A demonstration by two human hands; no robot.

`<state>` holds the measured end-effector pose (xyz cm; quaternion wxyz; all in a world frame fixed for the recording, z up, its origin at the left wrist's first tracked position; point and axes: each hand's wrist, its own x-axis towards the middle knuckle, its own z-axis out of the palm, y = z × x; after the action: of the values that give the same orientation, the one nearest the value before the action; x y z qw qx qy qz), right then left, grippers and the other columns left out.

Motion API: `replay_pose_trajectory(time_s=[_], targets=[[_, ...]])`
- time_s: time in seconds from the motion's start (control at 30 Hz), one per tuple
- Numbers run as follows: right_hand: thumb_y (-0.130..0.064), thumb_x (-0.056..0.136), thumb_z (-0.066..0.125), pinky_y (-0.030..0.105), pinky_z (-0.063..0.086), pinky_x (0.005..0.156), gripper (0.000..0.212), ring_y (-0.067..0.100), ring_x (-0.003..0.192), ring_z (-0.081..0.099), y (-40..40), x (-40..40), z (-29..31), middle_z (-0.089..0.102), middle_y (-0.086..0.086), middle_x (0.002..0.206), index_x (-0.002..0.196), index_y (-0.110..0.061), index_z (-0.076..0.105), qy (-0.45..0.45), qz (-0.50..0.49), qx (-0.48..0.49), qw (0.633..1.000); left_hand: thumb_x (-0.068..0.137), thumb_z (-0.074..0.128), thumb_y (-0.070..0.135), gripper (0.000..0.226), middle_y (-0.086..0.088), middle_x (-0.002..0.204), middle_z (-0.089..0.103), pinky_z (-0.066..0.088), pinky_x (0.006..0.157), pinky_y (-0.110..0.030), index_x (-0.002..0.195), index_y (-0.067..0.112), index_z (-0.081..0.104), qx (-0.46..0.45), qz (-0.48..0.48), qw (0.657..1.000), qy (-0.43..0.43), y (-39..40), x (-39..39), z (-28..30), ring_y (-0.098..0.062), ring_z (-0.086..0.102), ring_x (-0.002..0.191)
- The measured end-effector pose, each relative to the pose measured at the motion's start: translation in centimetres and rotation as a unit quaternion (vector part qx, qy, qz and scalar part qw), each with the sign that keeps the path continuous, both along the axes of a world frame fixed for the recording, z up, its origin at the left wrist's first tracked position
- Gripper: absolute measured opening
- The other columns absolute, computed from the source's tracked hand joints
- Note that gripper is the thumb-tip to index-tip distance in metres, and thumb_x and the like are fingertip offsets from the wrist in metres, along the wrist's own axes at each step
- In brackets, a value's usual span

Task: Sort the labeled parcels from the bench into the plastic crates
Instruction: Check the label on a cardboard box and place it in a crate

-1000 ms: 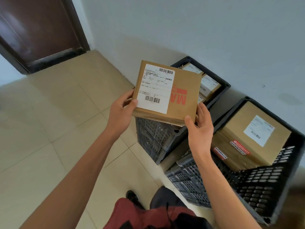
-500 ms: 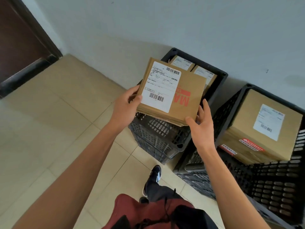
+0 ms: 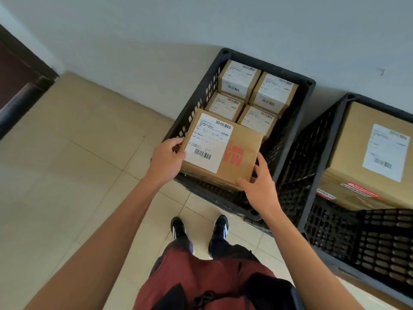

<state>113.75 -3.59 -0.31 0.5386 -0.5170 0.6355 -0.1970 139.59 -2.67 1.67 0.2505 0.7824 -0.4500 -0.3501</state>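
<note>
A flat brown parcel (image 3: 237, 151) with a white label and red print sits low over the near end of a black plastic crate (image 3: 297, 121). My left hand (image 3: 166, 158) grips its left edge and my right hand (image 3: 259, 186) grips its near right corner. Several smaller labeled boxes (image 3: 254, 95) fill the far part of that crate. The parcel hides the crate's near floor, so I cannot tell whether it rests on anything.
A second black crate (image 3: 330, 215) to the right holds one large labeled box (image 3: 368, 157). Both crates stand against a pale wall. A dark door (image 3: 20, 81) is at the far left, tiled floor (image 3: 73, 175) lies between, and my shoes stand just before the crate.
The parcel has come down from chest height into the mouth of the left crate, both hands still holding it. My view has tipped down over the crate.
</note>
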Motion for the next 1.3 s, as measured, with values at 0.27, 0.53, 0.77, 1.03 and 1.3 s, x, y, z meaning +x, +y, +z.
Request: replay_pose_trajectory(time_s=[0.27, 0.53, 0.77, 1.03, 1.3], targets=[[-0.004, 0.097, 0.068, 0.014, 0.053, 0.056, 0.088, -0.003, 0.086, 0.060, 0.0, 1.4, -2.1, 0.056, -0.014, 0.124, 0.163, -0.039, 0.021, 0.037, -0.045, 0.046, 0.997, 0.103, 0.062, 0.020, 0.041, 0.004, 0.137, 0.065, 0.058, 0.099, -0.038, 0.144, 0.022, 0.059, 0.048, -0.077, 0.996, 0.010, -2.2, 2.2, -2.8, -0.016, 0.058, 0.127], [-0.003, 0.095, 0.069, 0.012, 0.053, 0.059, 0.088, 0.012, 0.110, 0.065, -0.5, 3.0, -2.2, 0.058, -0.014, 0.128, 0.163, -0.037, 0.024, 0.040, -0.099, 0.048, 0.993, 0.102, 0.061, 0.010, 0.037, 0.002, 0.133, 0.066, 0.051, 0.075, -0.015, 0.138, 0.018, 0.062, 0.040, -0.101, 0.994, 0.029, -5.0, 3.1, -2.7, -0.007, 0.055, 0.114], [0.000, 0.092, 0.071, 0.016, 0.055, 0.060, 0.092, 0.002, 0.095, 0.067, -0.7, 3.8, -3.7, 0.064, -0.011, 0.131, 0.163, -0.036, 0.024, 0.059, -0.081, 0.076, 0.992, 0.100, 0.060, 0.000, 0.062, -0.003, 0.145, 0.059, 0.043, 0.067, -0.011, 0.155, 0.021, 0.039, 0.110, -0.144, 0.983, 0.032, -5.7, 3.9, -3.7, -0.017, 0.057, 0.124], [0.004, 0.084, 0.078, 0.021, 0.054, 0.080, 0.107, 0.015, 0.112, 0.057, -1.0, 4.7, -6.2, 0.051, -0.006, 0.127, 0.164, -0.028, 0.016, 0.105, -0.058, 0.114, 0.986, 0.103, 0.049, 0.000, 0.059, 0.000, 0.152, 0.055, 0.045, 0.078, -0.013, 0.156, 0.023, 0.038, 0.217, -0.218, 0.951, 0.037, -6.3, 3.4, -6.2, -0.023, 0.051, 0.140], [-0.007, 0.072, 0.092, 0.048, 0.053, 0.106, 0.103, 0.030, 0.128, 0.056, -3.7, 5.6, -10.4, 0.053, 0.010, 0.138, 0.153, -0.021, 0.031, 0.178, -0.013, 0.180, 0.967, 0.105, 0.052, 0.011, 0.050, 0.000, 0.151, 0.057, 0.043, 0.092, -0.031, 0.153, 0.021, 0.044, 0.270, -0.197, 0.941, 0.061, -8.2, 2.8, -8.6, -0.022, 0.054, 0.135]])
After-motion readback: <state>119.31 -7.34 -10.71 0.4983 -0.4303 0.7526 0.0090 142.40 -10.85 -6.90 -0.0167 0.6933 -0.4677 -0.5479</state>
